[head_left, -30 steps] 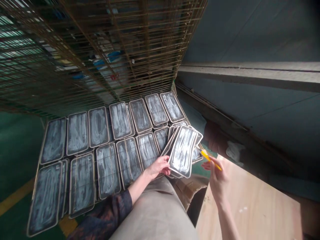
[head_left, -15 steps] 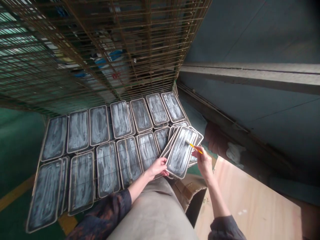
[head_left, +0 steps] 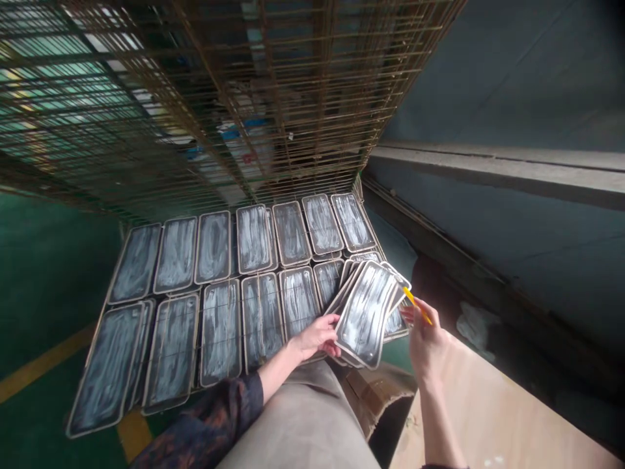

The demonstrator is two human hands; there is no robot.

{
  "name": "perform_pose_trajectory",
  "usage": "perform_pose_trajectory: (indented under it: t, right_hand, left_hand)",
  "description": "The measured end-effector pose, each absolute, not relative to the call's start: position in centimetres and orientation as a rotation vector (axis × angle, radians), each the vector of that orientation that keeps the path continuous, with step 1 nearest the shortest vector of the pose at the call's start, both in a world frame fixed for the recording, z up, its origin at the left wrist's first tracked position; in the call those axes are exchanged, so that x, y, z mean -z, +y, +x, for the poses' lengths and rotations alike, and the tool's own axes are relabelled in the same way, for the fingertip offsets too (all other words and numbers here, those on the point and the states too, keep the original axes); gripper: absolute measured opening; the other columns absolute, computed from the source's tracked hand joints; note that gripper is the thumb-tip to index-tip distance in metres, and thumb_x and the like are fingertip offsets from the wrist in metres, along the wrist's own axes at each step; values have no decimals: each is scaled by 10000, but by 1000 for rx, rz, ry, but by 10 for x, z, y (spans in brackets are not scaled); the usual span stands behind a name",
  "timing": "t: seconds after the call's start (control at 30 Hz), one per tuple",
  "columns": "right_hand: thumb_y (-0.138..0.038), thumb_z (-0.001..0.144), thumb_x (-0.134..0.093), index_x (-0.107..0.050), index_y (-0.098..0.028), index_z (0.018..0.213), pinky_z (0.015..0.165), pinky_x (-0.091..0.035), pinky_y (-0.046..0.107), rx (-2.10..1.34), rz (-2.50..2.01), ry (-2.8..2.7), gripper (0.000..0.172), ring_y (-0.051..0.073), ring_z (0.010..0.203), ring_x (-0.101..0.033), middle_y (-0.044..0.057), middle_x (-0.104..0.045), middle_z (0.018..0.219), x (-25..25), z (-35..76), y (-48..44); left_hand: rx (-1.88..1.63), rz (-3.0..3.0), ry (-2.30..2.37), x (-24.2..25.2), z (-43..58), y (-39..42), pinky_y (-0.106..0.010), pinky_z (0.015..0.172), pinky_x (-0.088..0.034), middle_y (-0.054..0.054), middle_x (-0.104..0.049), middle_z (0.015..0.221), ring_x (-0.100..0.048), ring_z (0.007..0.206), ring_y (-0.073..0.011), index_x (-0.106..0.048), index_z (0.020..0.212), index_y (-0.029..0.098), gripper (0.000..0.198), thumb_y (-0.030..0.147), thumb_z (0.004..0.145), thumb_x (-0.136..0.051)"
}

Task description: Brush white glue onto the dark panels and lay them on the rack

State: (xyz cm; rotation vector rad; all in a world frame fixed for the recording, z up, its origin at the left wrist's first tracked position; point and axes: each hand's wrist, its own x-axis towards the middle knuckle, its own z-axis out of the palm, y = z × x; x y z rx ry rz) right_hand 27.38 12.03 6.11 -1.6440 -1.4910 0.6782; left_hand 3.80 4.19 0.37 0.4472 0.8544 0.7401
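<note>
Top panel [head_left: 367, 312], dark with white streaks and a pale rim, is held at the near right end of the wire rack [head_left: 312, 170], over lower panels [head_left: 396, 272] fanned out beneath it. Left hand [head_left: 317, 337]: grip clamped on the top panel's near left edge. Right hand [head_left: 426, 335]: grip closed around the yellow-handled tool [head_left: 417, 306], front end by the top panel's far right edge; contact cannot be told.

Containers: a cardboard box [head_left: 371, 394] is seen below the held panels, mouth open toward lower right; interior too dark for contents to be made out. On the rack, similar streaked panels are laid in a back row [head_left: 213, 247] and a front row [head_left: 221, 332], some overlapped.

Orientation: top panel's long axis is run from near left to far right, face up. Tool is pointed far left, handle end near right.

Further out: a pale wooden surface [head_left: 488, 410] is placed at right, crumpled white plastic [head_left: 476, 326] beyond it; the scene is bounded by a grey wall [head_left: 537, 85]
</note>
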Motion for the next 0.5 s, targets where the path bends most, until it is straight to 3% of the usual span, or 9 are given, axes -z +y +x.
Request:
perform_pose_trajectory:
  t: [0.5]
  right_hand:
    - [-421,915,-383,-594,-227,1121,684,-497,321,-476,-1534,-2069,353,217,820,-673,67,-703,930,-26,249,176]
  left_hand:
    - [-650,488,973,9,37,40,-167,417,-439,-14,-626,741,-611,475,-104,-485,1029,160,405,162,641,-603]
